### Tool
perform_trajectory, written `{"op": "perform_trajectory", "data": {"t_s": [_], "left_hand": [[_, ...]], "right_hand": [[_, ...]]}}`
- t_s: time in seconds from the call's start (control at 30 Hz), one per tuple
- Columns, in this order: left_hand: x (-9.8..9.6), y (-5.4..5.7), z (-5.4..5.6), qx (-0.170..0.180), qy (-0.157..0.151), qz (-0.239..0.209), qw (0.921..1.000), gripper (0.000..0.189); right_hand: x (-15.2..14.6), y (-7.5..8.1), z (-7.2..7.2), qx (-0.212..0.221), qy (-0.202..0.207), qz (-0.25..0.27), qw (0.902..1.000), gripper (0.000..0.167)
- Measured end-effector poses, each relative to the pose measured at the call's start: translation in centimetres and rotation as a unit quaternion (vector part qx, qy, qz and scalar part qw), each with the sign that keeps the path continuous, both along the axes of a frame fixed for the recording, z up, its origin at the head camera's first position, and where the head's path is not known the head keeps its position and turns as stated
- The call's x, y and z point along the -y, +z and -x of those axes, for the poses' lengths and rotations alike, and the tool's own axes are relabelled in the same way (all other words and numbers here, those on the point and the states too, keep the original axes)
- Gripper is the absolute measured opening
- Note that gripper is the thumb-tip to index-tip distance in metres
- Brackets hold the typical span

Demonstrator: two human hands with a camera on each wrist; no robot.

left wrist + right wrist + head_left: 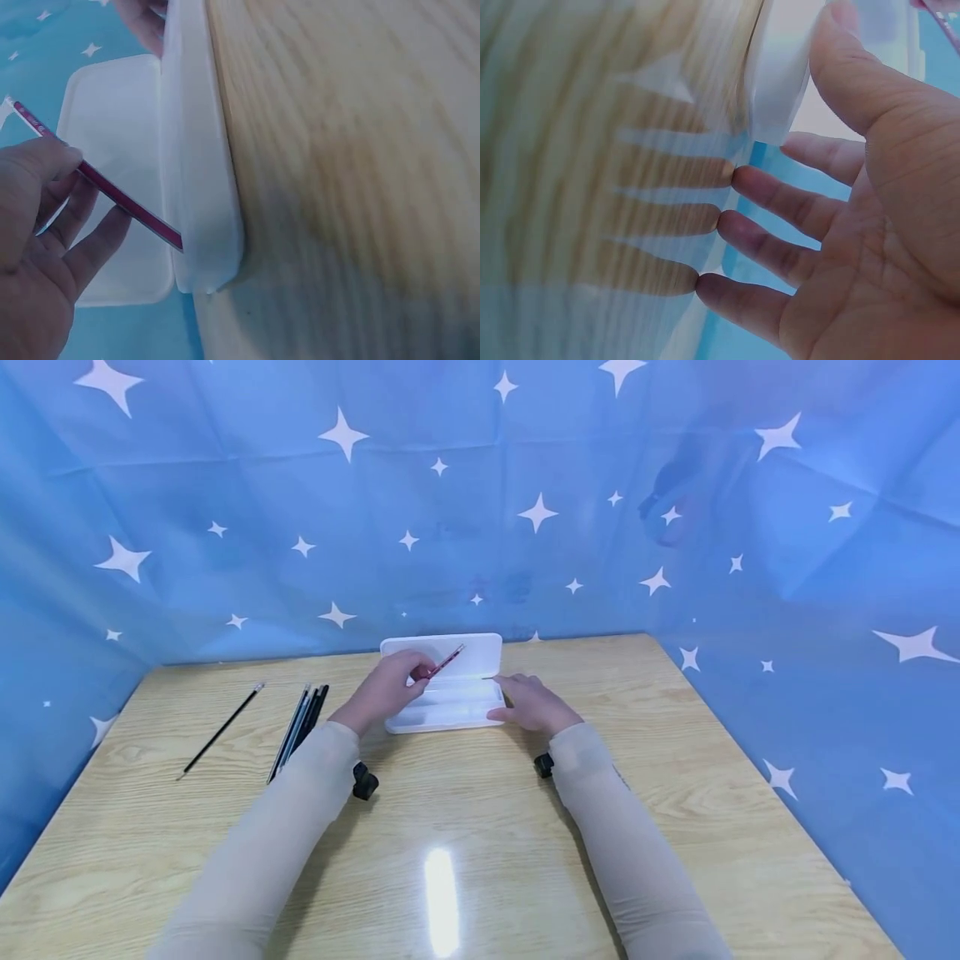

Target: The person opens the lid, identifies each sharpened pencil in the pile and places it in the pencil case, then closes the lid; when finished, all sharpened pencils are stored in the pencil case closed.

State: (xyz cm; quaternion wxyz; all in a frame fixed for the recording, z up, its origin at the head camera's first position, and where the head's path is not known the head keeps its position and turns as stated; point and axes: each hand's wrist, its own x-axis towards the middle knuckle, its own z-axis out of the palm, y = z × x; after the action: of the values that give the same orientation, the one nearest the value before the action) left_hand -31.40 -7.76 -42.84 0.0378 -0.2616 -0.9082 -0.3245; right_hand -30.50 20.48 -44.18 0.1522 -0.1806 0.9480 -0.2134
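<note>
My left hand [387, 691] pinches a red pencil [447, 661] between thumb and fingers, above an open white pencil case [442, 720]. In the left wrist view the pencil [131, 205] slants, its lower end at the tray's rim and its other end pointing up left past the thumb. My right hand [534, 703] holds the case's right end, thumb at the front corner and index finger towards the back. In the right wrist view its other fingertips [735, 225] touch the tabletop. The case's lid [480, 652] stands raised at the back. A short dark tip shows near the right index finger.
Several dark pencils [300, 727] lie bunched left of the case, partly behind the left sleeve. Farther left lies a single black pencil [221, 731]. A blue star-patterned cloth [450, 493] hangs behind the wooden table [480, 827] and along its sides.
</note>
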Motion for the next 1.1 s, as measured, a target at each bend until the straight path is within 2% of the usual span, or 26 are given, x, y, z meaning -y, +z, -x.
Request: {"op": "perform_trajectory", "data": {"t_s": [0.1, 0.2, 0.33, 0.53, 0.63, 0.73, 0.83, 0.97, 1.1], "left_hand": [[-0.5, 0.3, 0.5, 0.000, -0.017, 0.035, 0.9992, 0.019], [-1.2, 0.5, 0.7, 0.014, -0.029, 0.070, 0.9971, 0.019], [-2.2, 0.6, 0.7, 0.036, -0.032, 0.129, 0.9905, 0.021], [-3.9, 0.6, 0.6, 0.024, -0.036, 0.235, 0.9712, 0.017], [-4.6, 0.7, 0.5, 0.025, -0.047, 0.269, 0.9617, 0.014], [-4.9, 0.9, 0.4, 0.031, -0.051, 0.278, 0.9588, 0.014], [-4.8, 1.1, 0.4, 0.039, -0.045, 0.275, 0.9597, 0.014], [-3.9, 1.5, 0.4, 0.042, -0.047, 0.254, 0.9651, 0.014], [-2.6, 2.2, 0.5, 0.040, -0.066, 0.220, 0.9725, 0.015]], "right_hand": [[0.1, 0.0, 0.1, -0.001, 0.000, -0.006, 1.0000, 0.074], [0.1, -0.1, 0.2, -0.002, 0.000, -0.018, 0.9998, 0.075], [0.1, -0.2, 0.2, -0.006, -0.003, -0.025, 0.9997, 0.076], [0.2, -0.4, 0.2, -0.016, 0.000, -0.020, 0.9997, 0.076], [0.2, -0.3, 0.2, -0.020, 0.000, -0.014, 0.9997, 0.075], [0.2, -0.4, 0.2, -0.021, 0.002, -0.009, 0.9997, 0.074], [0.2, -0.3, 0.2, -0.016, 0.000, -0.004, 0.9999, 0.074], [0.2, -0.1, 0.1, -0.009, -0.008, -0.005, 0.9999, 0.076], [0.1, 0.1, 0.2, -0.005, -0.010, -0.008, 0.9999, 0.078]]}}
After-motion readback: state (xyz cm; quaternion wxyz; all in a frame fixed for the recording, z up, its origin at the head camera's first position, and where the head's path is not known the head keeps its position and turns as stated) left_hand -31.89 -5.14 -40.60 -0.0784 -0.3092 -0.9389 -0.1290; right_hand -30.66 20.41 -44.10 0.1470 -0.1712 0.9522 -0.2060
